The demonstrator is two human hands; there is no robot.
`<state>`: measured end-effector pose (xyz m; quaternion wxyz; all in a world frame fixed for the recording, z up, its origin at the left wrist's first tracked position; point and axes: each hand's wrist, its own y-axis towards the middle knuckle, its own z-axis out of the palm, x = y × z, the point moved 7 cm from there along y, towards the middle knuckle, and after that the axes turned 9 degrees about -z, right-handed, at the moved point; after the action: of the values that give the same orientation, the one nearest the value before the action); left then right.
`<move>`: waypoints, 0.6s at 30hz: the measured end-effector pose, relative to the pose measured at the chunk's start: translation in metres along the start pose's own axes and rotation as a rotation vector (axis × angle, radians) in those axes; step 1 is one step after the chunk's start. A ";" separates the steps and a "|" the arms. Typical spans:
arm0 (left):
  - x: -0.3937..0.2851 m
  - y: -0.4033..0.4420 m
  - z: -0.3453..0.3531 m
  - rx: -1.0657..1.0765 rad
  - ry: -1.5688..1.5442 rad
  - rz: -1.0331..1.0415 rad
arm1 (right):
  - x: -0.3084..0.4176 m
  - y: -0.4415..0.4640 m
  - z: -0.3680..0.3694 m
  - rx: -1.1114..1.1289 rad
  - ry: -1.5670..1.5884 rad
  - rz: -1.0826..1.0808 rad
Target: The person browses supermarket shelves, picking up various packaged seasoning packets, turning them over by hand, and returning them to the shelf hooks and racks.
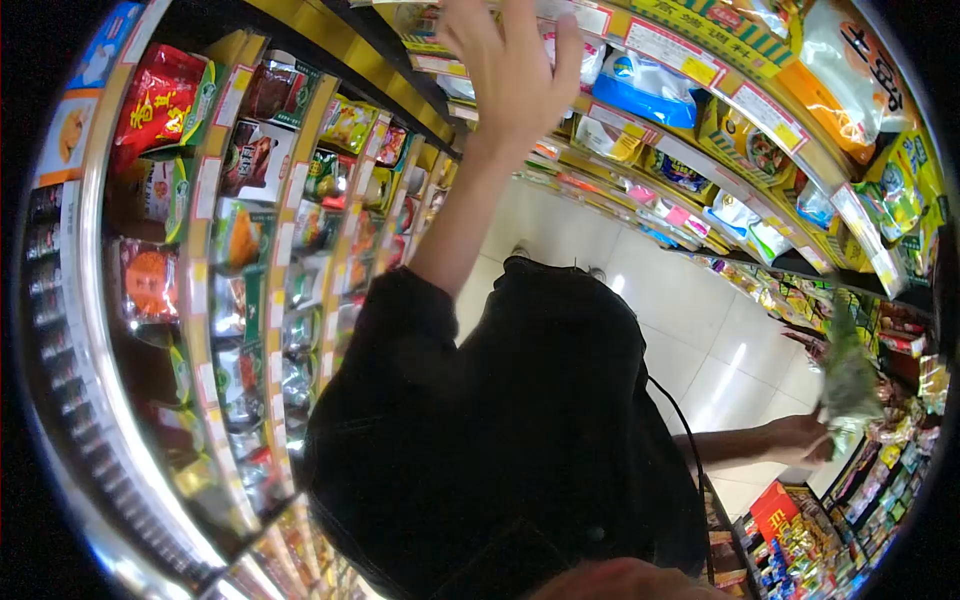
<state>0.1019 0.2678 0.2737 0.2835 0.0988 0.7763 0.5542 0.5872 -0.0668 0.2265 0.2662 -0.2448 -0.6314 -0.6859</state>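
Note:
At the top of the head view my left hand (512,90) is raised with its fingers apart, close to the shelf edge with price labels. I see nothing in it, though some fingertips are cut off by the frame. Out to the right, my right hand (800,440) is closed on a green plastic packet (848,375), held upright. The packet is smeared and its print cannot be read. Behind it hang and stand many small colourful packets (900,415) on a display.
To the left rise shelves (205,290) filled with bagged foods. A second shelf (725,85) with price labels and packaged goods curves across the upper right. Between them lies a tiled floor (670,330). A red box (775,510) stands low at the right.

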 end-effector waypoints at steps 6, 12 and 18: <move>-0.008 -0.174 -0.024 0.722 -0.737 -1.180 | 0.005 -0.171 0.063 0.613 0.236 0.336; -0.015 -0.283 -0.070 0.834 -1.359 -1.867 | 0.172 -0.269 0.169 1.176 0.463 -0.385; 0.083 -0.258 -0.102 0.420 -1.135 -1.754 | 0.261 -0.344 0.185 1.787 0.834 -0.751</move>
<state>0.0194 0.1295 0.0327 0.8812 -0.2041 0.4104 -0.1160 0.1625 0.1235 0.1646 0.3164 0.5066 -0.8010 -0.0398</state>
